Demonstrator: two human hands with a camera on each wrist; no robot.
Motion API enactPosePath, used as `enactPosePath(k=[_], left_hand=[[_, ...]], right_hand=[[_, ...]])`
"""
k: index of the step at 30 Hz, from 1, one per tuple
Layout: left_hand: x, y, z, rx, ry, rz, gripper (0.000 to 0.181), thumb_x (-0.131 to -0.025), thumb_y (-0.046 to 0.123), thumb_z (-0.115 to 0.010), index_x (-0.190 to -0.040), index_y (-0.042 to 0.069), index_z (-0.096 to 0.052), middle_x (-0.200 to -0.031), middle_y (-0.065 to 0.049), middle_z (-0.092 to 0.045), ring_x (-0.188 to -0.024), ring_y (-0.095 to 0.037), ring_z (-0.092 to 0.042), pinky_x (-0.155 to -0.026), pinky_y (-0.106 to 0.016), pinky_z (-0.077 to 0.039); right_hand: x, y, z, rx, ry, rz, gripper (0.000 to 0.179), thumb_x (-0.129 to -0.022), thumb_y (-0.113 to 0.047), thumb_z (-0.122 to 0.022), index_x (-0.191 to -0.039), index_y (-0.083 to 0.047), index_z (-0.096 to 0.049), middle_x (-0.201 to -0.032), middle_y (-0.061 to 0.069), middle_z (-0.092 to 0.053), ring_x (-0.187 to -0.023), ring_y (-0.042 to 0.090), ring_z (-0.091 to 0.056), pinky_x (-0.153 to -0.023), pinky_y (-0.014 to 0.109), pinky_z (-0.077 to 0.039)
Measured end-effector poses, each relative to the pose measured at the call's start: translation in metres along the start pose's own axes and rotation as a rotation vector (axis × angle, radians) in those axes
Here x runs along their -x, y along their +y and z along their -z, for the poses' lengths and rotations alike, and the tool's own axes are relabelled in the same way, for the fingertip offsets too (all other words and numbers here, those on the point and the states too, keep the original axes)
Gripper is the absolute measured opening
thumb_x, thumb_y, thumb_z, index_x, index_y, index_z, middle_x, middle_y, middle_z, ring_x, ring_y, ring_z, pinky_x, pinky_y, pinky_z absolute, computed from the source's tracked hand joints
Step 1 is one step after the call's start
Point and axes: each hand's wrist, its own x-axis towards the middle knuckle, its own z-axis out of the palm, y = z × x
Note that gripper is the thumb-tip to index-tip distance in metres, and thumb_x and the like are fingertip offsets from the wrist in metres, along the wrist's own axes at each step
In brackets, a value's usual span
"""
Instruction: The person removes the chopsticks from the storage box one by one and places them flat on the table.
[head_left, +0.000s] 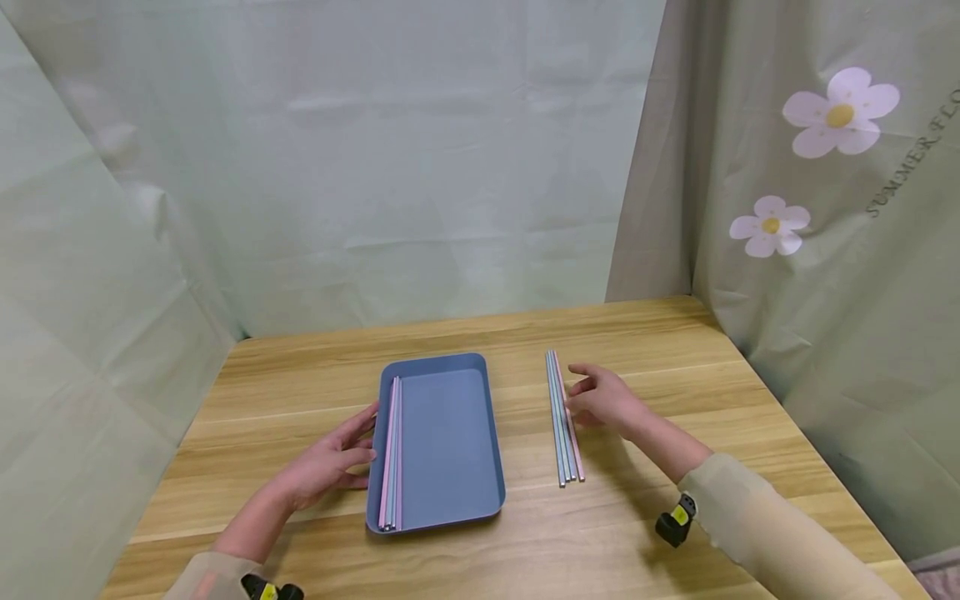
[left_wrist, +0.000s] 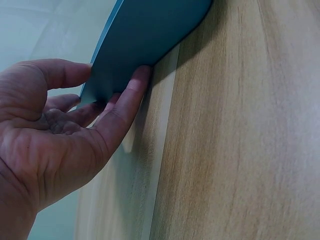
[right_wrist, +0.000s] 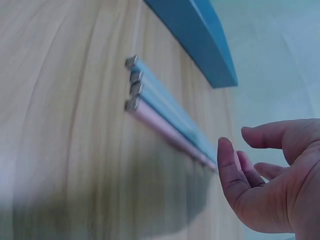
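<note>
A blue-grey rectangular tray [head_left: 453,450] lies on the table, with several pastel chopsticks [head_left: 392,454] lengthwise along its left side. My left hand [head_left: 330,462] is at the tray's left side. In the left wrist view its fingertips [left_wrist: 142,72] rest against the outer wall and the thumb tip is at the rim. Right of the tray lies a bundle of several blue and pink chopsticks [head_left: 564,417], with metallic ends in the right wrist view. My right hand [head_left: 603,400] is just right of this bundle, fingers loosely bent, fingertips right at the pink chopstick, nothing gripped.
The wooden table [head_left: 300,383] reaches back to a pale hanging sheet [head_left: 450,167]. A curtain with printed flowers [head_left: 840,117] hangs along the right side. Between the tray and the loose chopsticks runs a strip of bare wood.
</note>
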Motion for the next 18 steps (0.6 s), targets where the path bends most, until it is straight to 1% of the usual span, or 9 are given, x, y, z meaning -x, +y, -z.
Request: enactPosePath(k=[4, 7, 10, 16, 18], left_hand=[[0.0, 0.001, 0.0, 0.003, -0.001, 0.001, 0.081, -0.104, 0.005, -0.054, -0.166, 0.02, -0.004, -0.17, -0.02, 0.001, -0.147, -0.048, -0.023, -0.094, -0.054, -0.054], [0.001, 0.001, 0.0, -0.001, 0.001, 0.005, 0.082, -0.104, 0.006, -0.054, -0.166, 0.021, -0.004, -0.17, -0.019, 0.001, -0.147, -0.049, -0.023, -0.095, -0.055, -0.054], [0.001, 0.001, 0.0, 0.0, 0.003, 0.006, 0.082, -0.104, 0.006, -0.054, -0.166, 0.021, -0.004, -0.17, -0.019, 0.001, -0.148, -0.049, -0.022, -0.095, -0.055, -0.054], [0.001, 0.002, 0.0, 0.002, 0.003, 0.007, 0.082, -0.104, 0.006, -0.055, -0.166, 0.021, -0.004, -0.17, -0.019, 0.001, -0.148, -0.049, -0.021, -0.095, -0.055, -0.053], [0.002, 0.002, 0.0, 0.002, 0.005, 0.009, 0.082, -0.104, 0.006, -0.055, -0.166, 0.022, -0.005, -0.17, -0.019, 0.001, -0.148, -0.049, -0.021, -0.096, -0.055, -0.053]], right_hand=[[0.001, -0.011, -0.007, 0.004, 0.001, 0.008, 0.072, -0.091, 0.004, -0.068, -0.156, -0.001, -0.037, -0.122, 0.025, -0.056, -0.09, 0.03, -0.066, -0.081, 0.048, -0.06], [0.0, -0.017, -0.015, 0.012, -0.012, 0.044, 0.07, -0.092, 0.005, -0.067, -0.155, 0.002, -0.037, -0.124, 0.029, -0.055, -0.092, 0.031, -0.065, -0.079, 0.045, -0.061], [-0.001, -0.024, -0.023, 0.017, -0.02, 0.077, 0.068, -0.092, 0.004, -0.067, -0.154, 0.002, -0.039, -0.126, 0.031, -0.055, -0.095, 0.03, -0.065, -0.079, 0.044, -0.06], [-0.001, -0.036, -0.038, 0.033, -0.042, 0.091, 0.067, -0.091, -0.001, -0.07, -0.153, -0.004, -0.043, -0.127, 0.026, -0.058, -0.1, 0.028, -0.065, -0.087, 0.049, -0.058], [-0.002, -0.04, -0.044, 0.021, -0.057, 0.097, 0.067, -0.091, -0.001, -0.07, -0.153, -0.004, -0.044, -0.127, 0.024, -0.059, -0.101, 0.027, -0.065, -0.09, 0.05, -0.056]])
